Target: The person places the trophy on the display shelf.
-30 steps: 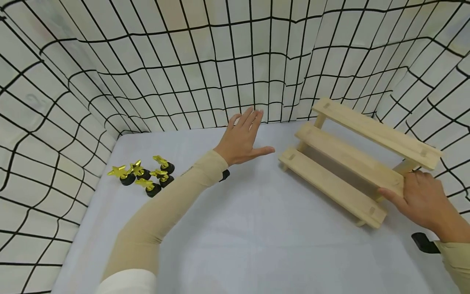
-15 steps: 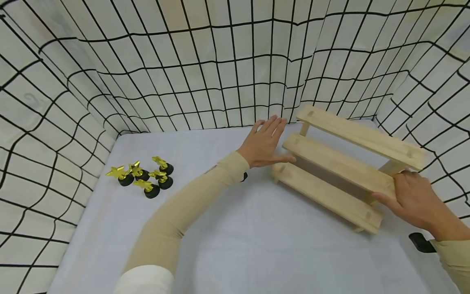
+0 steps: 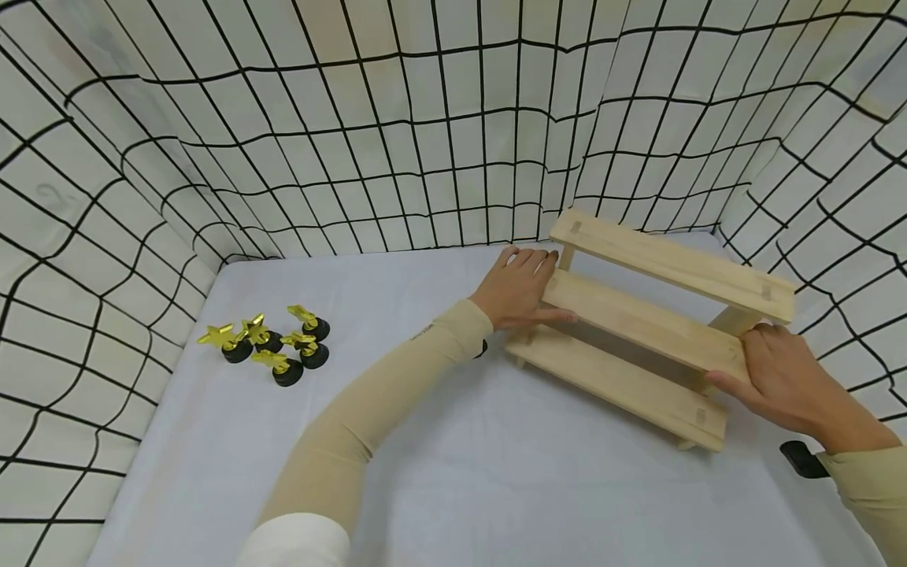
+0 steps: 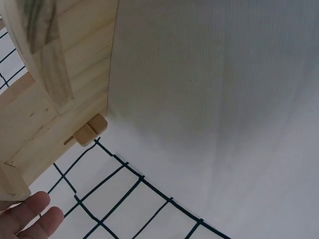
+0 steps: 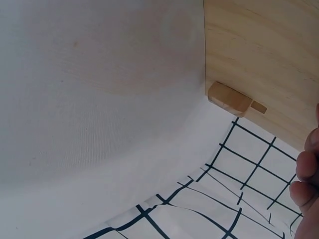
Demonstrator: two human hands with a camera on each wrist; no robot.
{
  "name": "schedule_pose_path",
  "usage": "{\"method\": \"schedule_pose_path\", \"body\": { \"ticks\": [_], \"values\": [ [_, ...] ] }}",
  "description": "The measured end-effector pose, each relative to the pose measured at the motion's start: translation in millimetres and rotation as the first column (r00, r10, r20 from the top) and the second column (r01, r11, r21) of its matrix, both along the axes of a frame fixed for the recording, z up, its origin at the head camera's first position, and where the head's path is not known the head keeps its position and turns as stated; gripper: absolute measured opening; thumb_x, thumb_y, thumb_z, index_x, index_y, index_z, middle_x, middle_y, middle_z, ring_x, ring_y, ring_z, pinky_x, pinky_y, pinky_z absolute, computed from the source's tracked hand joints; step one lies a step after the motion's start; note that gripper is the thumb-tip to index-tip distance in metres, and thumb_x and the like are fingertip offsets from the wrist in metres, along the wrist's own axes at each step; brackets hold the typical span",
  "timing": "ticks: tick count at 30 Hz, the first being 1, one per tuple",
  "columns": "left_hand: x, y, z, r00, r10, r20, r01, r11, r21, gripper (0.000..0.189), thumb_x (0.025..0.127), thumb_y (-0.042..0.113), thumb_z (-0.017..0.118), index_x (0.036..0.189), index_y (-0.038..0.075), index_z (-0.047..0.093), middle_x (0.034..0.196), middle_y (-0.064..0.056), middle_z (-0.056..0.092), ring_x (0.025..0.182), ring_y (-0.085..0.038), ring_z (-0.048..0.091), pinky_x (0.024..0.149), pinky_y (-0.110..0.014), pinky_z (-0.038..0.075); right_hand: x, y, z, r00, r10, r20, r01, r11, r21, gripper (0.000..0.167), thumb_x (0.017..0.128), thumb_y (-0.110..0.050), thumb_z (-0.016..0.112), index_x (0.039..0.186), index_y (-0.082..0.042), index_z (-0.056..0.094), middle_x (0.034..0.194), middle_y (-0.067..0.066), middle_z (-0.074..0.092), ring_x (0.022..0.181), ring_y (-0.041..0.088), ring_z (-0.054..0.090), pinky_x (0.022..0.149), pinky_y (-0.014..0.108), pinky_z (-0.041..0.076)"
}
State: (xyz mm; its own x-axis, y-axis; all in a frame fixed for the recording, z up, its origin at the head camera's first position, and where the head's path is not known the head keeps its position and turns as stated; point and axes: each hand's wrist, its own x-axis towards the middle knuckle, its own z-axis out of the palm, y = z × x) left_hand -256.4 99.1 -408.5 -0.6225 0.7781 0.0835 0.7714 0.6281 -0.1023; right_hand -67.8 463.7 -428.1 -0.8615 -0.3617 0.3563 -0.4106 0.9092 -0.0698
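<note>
While the right hand (image 3: pixel 786 386) grips one end of the wooden shelf (image 3: pixel 645 324), I see the left hand (image 3: pixel 517 287) holding the other, its thumb across the middle board's front. The shelf sits angled on the right part of the white table (image 3: pixel 439 488); five gold-topped trophies (image 3: pixel 268 341) cluster well apart, on the left.

A person's left hand (image 3: pixel 519 290) and right hand (image 3: pixel 786 384) are gripping opposite ends of a three-tier wooden rack (image 3: pixel 638 318); five gold star trophies (image 3: pixel 269 342) are standing far left.
</note>
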Motion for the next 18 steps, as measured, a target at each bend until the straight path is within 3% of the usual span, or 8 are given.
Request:
{"method": "schedule_pose_path", "body": {
  "ticks": [4,9,12,18],
  "values": [
    [-0.1,0.8,-0.6,1.0,-0.008,0.0,0.008,1.0,0.007,0.111,0.086,0.092,0.041,0.159,0.009,0.036,0.154,-0.005,0.051,0.143,-0.023,0.048,0.123,-0.044,0.034,-1.3,-0.4,-0.4,1.0,0.002,-0.001,-0.002,1.0,-0.002,0.06,0.088,-0.054,0.075,0.09,0.003,0.055,0.077,0.01,0.056,0.067,0.016,0.042,0.055,0.03,0.031],
    [-1.1,1.1,1.9,0.997,0.063,0.051,-0.065,0.997,0.031,0.12,0.078,0.098,0.041,0.161,0.011,0.033,0.16,-0.004,0.046,0.147,-0.023,0.044,0.125,-0.045,0.031,-4.5,-3.0,0.0,1.0,0.027,-0.005,-0.027,1.0,0.006,0.066,0.088,-0.059,0.073,0.095,0.004,0.057,0.08,0.011,0.058,0.068,0.017,0.043,0.055,0.03,0.032],
    [-0.4,0.4,3.2,0.994,0.078,0.074,-0.081,0.996,0.039,0.119,0.076,0.099,0.043,0.158,0.013,0.038,0.157,-0.003,0.049,0.144,-0.021,0.046,0.125,-0.044,0.03,-6.8,-4.0,-0.6,0.999,0.049,-0.022,-0.049,0.999,0.005,0.069,0.09,-0.064,0.069,0.093,0.004,0.057,0.079,0.012,0.057,0.068,0.017,0.043,0.055,0.032,0.032],
    [3.3,-1.5,0.4,0.997,0.056,0.06,-0.058,0.998,0.033,0.111,0.078,0.098,0.043,0.145,0.01,0.052,0.142,-0.004,0.062,0.134,-0.022,0.054,0.123,-0.043,0.033,-10.1,-4.0,-0.1,0.995,0.081,-0.063,-0.082,0.997,-0.01,0.073,0.093,-0.07,0.061,0.09,0.003,0.056,0.079,0.012,0.057,0.067,0.017,0.042,0.057,0.032,0.031]
  ]
}}
